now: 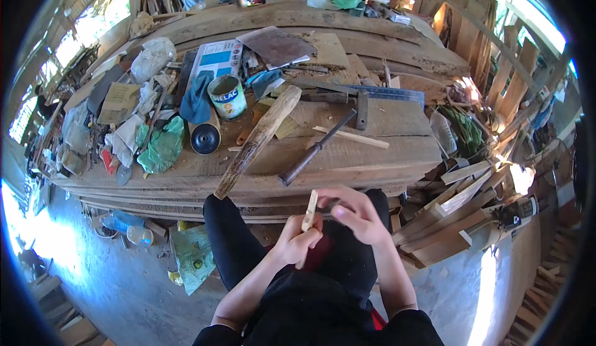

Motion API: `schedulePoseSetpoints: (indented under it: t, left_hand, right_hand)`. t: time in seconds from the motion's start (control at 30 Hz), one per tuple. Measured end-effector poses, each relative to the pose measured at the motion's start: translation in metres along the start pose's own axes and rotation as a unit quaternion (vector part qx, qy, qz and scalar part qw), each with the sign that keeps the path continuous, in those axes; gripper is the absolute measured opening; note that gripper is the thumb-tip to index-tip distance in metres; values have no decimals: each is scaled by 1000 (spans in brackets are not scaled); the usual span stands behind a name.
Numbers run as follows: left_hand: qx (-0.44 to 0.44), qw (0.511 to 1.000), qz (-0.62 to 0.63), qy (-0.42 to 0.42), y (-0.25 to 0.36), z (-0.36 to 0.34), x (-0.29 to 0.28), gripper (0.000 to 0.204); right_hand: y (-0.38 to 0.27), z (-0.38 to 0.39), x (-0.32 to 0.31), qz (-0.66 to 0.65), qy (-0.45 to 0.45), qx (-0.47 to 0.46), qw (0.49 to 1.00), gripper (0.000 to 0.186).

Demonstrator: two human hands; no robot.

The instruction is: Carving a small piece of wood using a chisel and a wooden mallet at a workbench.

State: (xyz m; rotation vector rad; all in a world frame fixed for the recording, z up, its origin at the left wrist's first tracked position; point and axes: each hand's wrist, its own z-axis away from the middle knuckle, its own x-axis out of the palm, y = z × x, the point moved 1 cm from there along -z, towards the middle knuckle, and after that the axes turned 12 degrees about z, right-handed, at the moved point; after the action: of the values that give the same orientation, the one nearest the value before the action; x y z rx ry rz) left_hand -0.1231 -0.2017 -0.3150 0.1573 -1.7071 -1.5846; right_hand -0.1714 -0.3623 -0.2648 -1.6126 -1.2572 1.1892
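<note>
My left hand is closed around a pale, narrow wooden stick held upright above my lap. Just right of it, my right hand has its fingers apart and curved, slightly blurred; whether a fingertip touches the stick I cannot tell. On the stacked boards in front lie a long rough piece of wood, a dark-handled chisel-like tool, a thin wooden strip and a metal square. A white-and-green can stands behind them, near a black round object.
Crumpled plastic, paper and scraps crowd the left of the board stack. A blue ruler lies at the back right. Offcuts lean at my right. Below left are blue bottles. A person is in the far left background.
</note>
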Motion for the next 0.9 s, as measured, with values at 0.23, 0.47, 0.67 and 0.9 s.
schedulePoseSetpoints:
  t: [0.23,0.47,0.67,0.9]
  left_hand:
    - [172,957,-233,11,13,-28,1,16]
    - [248,691,-628,259,1,-58,-50,47]
    - [303,755,-524,252,-14,-54,-74,40]
    - [408,825,-23,389,39,-33,-94,19]
  right_hand:
    - [1,-14,-23,111,113,-56,986,15]
    - [59,-70,-105,-47,338,40,939,20]
    - [136,-84,-106,15,316,180,931,20]
    - [153,-93,-77,209,336,104,913,24]
